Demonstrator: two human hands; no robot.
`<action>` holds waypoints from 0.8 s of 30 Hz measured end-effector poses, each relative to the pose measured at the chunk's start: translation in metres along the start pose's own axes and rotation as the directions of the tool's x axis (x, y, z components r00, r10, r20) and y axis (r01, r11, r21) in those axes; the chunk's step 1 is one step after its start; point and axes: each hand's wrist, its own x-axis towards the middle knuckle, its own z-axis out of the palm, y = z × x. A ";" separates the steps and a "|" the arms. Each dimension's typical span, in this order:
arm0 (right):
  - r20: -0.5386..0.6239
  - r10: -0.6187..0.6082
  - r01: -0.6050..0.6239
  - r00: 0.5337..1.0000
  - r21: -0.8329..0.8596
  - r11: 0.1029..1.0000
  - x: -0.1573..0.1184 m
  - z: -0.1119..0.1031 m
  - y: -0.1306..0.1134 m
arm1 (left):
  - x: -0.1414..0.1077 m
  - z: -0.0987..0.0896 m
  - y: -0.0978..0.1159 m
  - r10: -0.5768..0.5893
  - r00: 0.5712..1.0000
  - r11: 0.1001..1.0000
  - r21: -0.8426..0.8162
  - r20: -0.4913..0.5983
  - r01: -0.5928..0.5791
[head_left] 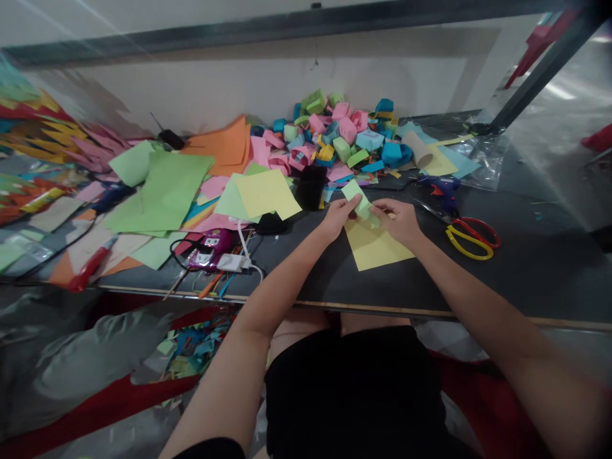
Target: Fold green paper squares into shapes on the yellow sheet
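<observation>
Between my two hands is a small folded piece of light green paper [356, 194], raised just above the table. My left hand [340, 213] pinches its left edge between thumb and fingers. On the other side, my right hand [396, 217] has its fingers closed on the paper's lower right part, hiding some of it. Under both hands lies a yellow paper sheet [375, 250], flat on the dark table. Scissors [471, 236] with one red and one yellow handle rest to the right of my right hand, blades pointing toward it.
Behind my hands is a heap of folded paper pieces [342, 131] in several colours. A blue glue gun [444, 191] and cardboard tube [417, 150] lie to the right. Leftward are green sheets [160, 191], a purple power strip [210, 248] with cables, and a red-handled tool [90, 268].
</observation>
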 end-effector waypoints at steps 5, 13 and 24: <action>-0.032 -0.096 0.095 0.995 -0.047 0.994 -0.003 -0.001 -0.004 | -0.003 0.003 0.004 0.002 1.000 0.999 -0.046 -0.023 -0.003; -0.030 -0.073 0.073 0.997 0.008 0.997 -0.003 0.002 -0.002 | 0.005 0.000 -0.010 0.163 0.973 0.979 0.153 -0.164 -0.138; -0.175 -0.207 0.183 0.962 -0.141 0.973 0.000 -0.001 -0.002 | -0.002 -0.010 -0.019 0.535 0.826 0.662 0.519 0.178 -0.541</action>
